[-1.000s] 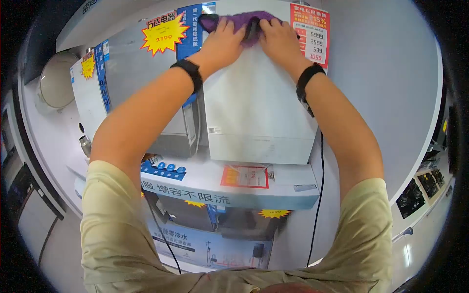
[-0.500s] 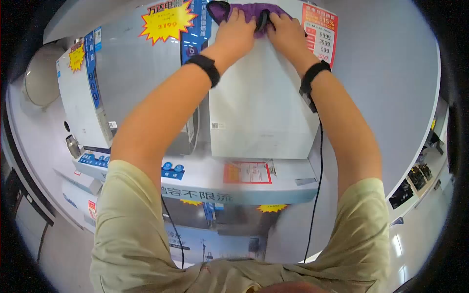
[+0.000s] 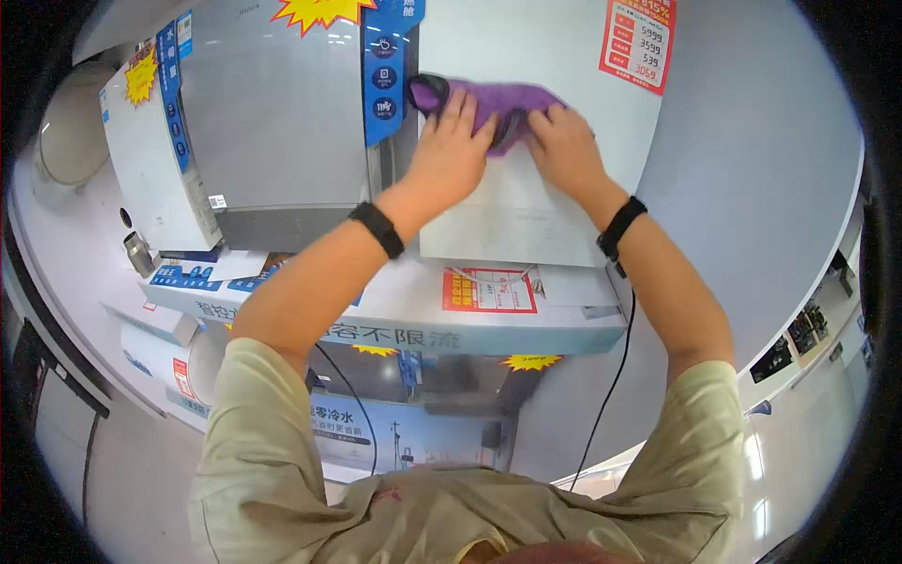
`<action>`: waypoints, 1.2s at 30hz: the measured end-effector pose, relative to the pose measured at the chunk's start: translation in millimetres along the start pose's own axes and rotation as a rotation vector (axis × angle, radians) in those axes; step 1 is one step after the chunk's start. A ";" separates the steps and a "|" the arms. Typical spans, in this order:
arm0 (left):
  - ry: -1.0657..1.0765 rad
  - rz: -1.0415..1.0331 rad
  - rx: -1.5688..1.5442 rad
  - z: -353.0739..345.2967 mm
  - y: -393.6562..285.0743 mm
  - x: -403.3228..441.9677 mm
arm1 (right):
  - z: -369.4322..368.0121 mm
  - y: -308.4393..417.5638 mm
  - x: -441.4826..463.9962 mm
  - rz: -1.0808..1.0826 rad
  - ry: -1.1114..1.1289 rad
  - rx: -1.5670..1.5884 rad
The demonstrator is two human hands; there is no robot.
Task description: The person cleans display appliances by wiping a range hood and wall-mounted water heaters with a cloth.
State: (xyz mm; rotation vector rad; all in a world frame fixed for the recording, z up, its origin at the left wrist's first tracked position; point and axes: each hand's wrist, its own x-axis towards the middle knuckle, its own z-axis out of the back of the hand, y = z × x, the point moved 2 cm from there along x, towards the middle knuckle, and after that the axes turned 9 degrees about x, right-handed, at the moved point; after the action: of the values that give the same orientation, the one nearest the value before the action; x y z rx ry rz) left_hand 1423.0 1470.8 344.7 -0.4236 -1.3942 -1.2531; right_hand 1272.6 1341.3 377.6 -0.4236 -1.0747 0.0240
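A purple cloth [image 3: 526, 98] with black trim lies bunched against the front of a white box-shaped appliance [image 3: 507, 211]. On its left part my left hand [image 3: 456, 150] presses, with fingers bent over the fabric. My right hand [image 3: 568, 155] grips the cloth's right part the same way. A black loop of trim shows between the two hands. Both wrists wear black bands, and the fingertips partly sink into the cloth.
Beside the white appliance stands a grey one [image 3: 277, 122] with a blue label strip [image 3: 383, 70]. Under them runs a shelf [image 3: 564, 334] bearing a red-and-white price card [image 3: 489, 289]. A metal cylinder [image 3: 138, 254] stands at left. Black cords [image 3: 615, 385] hang beside my arms.
Both hands and the purple cloth have slid down the white appliance's front, from near its top to about its middle. The view has shifted slightly too.
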 end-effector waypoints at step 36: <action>0.335 0.294 -0.247 -20.7 -84.3 -146.9 | -74.6 79.7 -148.5 -0.300 0.105 0.164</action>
State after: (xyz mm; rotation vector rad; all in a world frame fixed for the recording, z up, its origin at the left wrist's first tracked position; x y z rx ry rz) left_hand 1404.4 1481.0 175.4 -0.5391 -0.8639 -1.1906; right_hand 1279.3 1357.4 194.1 -0.1119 -1.0151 -0.1733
